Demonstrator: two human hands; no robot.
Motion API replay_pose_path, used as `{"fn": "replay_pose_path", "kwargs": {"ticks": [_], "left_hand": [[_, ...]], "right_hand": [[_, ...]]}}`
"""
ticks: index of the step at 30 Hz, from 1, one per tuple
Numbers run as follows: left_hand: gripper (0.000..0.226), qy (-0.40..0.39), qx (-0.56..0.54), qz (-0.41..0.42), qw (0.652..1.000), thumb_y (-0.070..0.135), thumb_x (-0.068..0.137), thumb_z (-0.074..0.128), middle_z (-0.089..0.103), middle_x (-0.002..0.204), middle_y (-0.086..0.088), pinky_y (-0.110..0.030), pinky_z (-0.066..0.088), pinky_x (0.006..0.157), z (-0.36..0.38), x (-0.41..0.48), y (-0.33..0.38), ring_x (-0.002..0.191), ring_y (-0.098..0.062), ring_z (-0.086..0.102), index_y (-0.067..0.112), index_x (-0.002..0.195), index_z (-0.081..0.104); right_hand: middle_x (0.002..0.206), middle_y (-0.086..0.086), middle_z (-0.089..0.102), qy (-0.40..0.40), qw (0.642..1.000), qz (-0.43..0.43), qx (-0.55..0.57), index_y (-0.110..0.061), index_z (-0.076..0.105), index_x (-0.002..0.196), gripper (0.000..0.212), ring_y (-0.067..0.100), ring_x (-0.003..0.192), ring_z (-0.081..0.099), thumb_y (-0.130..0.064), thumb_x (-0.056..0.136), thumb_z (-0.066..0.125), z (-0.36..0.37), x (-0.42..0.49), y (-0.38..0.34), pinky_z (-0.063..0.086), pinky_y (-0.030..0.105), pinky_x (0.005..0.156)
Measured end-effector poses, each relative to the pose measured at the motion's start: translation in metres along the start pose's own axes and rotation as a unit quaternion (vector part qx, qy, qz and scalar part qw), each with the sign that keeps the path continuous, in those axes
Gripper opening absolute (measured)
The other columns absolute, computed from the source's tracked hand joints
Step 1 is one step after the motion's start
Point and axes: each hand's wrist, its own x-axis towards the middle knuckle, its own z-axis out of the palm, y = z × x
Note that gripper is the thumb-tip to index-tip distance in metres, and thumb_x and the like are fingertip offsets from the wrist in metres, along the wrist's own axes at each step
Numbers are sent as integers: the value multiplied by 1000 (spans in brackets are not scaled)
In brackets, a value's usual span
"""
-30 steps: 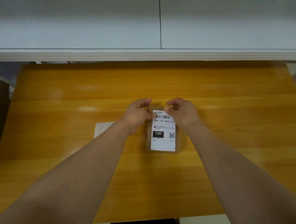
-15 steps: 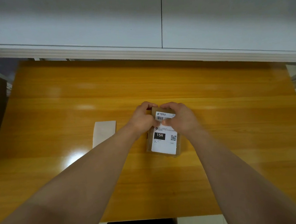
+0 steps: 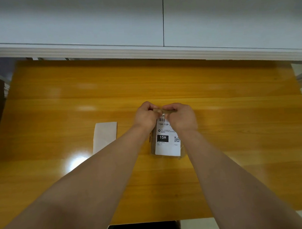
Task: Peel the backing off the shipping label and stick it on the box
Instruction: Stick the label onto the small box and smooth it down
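Fingers of both hands are curled down over the far short edge of the box [image 3: 153, 146], pressing the top of the shipping label [image 3: 167, 146] there. Left hand [image 3: 145, 116] sits on the far-left corner, right hand [image 3: 181, 117] on the far-right; knuckles almost meet in the middle. Can't tell whether the fingertips are pinching the label edge or just pressing it flat (they're tucked under the palms from this angle).

Label lies face up on the box's top face, barcode end under the hands, "15H" block and QR code showing, blank white end nearest the person. Box is flat on the wooden table [image 3: 234, 109], about centre, long axis running away from the person with a slight tilt.

Peeled backing [image 3: 105, 136] lies on the table left of the box, apart from it, beside the left forearm. So peeling looks done; this is the stick-down step.

Key relation: all the unpressed label runs from the fingers back toward the body, along the box's long axis. Next move is probably a smoothing stroke toward the near edge. Both hands equally close; right covers more of the label.

Risk: a bubble or skew if only one side gets pressed.
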Motion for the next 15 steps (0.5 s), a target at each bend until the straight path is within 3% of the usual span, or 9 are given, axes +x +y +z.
{"fn": "replay_pose_path", "kwargs": {"ticks": [2, 4, 6, 8, 10, 13, 15], "left_hand": [[14, -27, -10, 7, 1000, 10, 95, 60, 65, 105, -4, -33, 53, 72, -3, -3, 4, 89, -24, 64, 17, 107, 61], [43, -48, -8, 13, 999, 12, 96, 62, 54, 130, 3, -29, 53, 71, -7, -4, 7, 101, -20, 61, 21, 137, 51], [67, -46, 28, 7, 999, 10, 91, 67, 44, 141, 6, -34, 52, 79, -12, -7, 6, 115, -21, 57, 25, 148, 36], [72, -47, 48, -11, 998, 6, 87, 70, 43, 148, 3, -38, 53, 82, -14, -9, 2, 124, -26, 55, 25, 148, 36], [72, -54, 54, -24, 997, 7, 83, 73, 48, 145, -3, -38, 54, 83, -14, -11, -1, 120, -29, 59, 23, 146, 41], [71, -72, 80, -19, 994, 8, 81, 76, 58, 136, -4, -38, 54, 86, -12, -13, -5, 112, -27, 64, 18, 144, 45], [63, -69, 71, -17, 995, 6, 82, 74, 64, 130, -3, -36, 54, 83, -9, -15, -6, 107, -26, 67, 17, 139, 50]], "right_hand": [[92, -7, 75, 12, 1000, 0, 5, -36, 72, 95, 23, 20, 78, 70, -16, 84, 65, -2, 1, 0, 61, 41, 72], [101, -2, 75, 35, 999, 0, 13, -30, 71, 106, 24, 22, 84, 71, -17, 88, 63, -5, 4, 1, 61, 44, 76], [108, 3, 74, 51, 999, 5, -3, -25, 68, 112, 25, 23, 85, 70, -18, 89, 63, -9, 7, 1, 60, 43, 76], [118, 6, 68, 38, 997, -17, -59, -25, 61, 123, 36, 22, 88, 65, -20, 88, 67, -12, 8, 0, 57, 38, 76], [127, 6, 61, -12, 993, -62, -103, -29, 53, 135, 53, 24, 98, 64, -18, 86, 71, -17, 8, -3, 57, 40, 81], [125, 8, 62, -102, 975, -108, -164, -34, 42, 144, 73, 28, 102, 65, -12, 82, 75, -20, 7, -8, 58, 43, 82], [121, 9, 64, -112, 970, -113, -185, -35, 43, 144, 76, 27, 100, 66, -10, 80, 76, -21, 8, -8, 58, 41, 80]]}}
